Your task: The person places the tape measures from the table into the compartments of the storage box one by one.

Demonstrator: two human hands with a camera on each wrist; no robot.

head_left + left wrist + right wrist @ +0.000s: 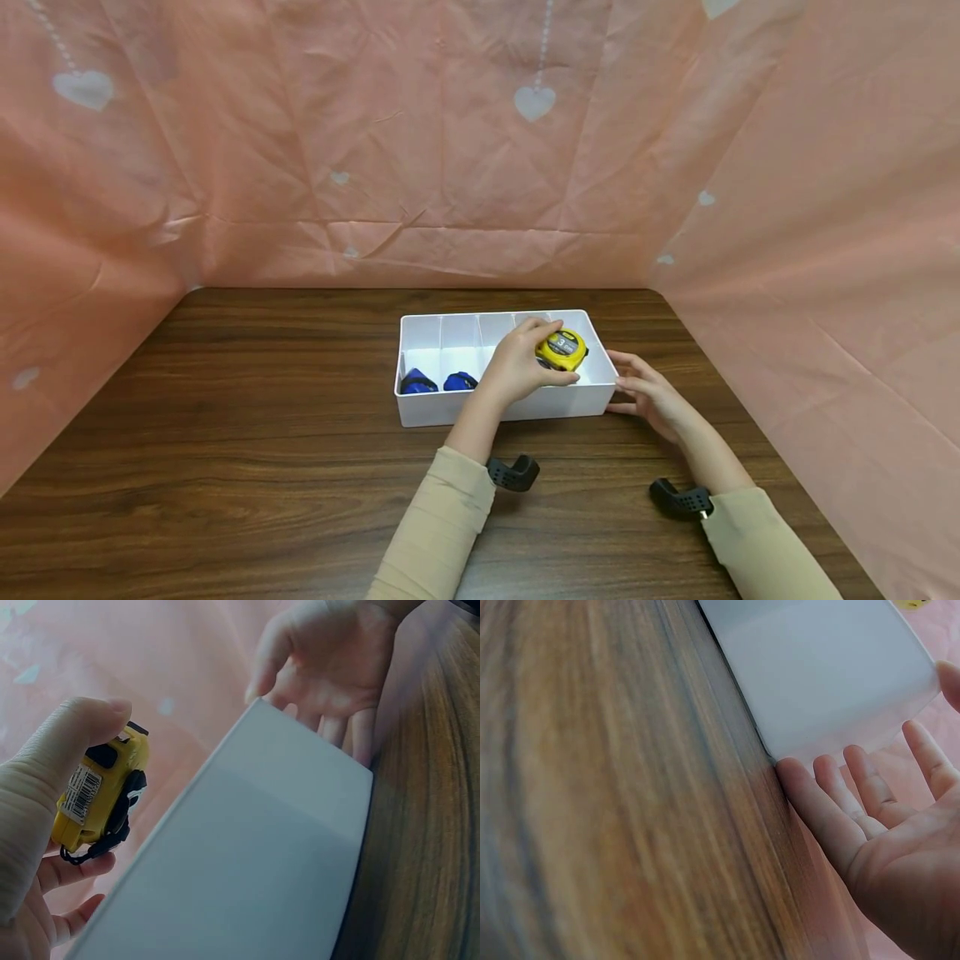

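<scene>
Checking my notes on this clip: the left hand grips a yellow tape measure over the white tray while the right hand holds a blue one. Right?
Not quite. The right hand holds nothing; its open fingers rest against the white tray, as the right wrist view shows. The rest stands.

yellow tape measure (562, 349) — 1 | blue items (438, 382) — 2 | white tray (495, 408) — 1
</scene>
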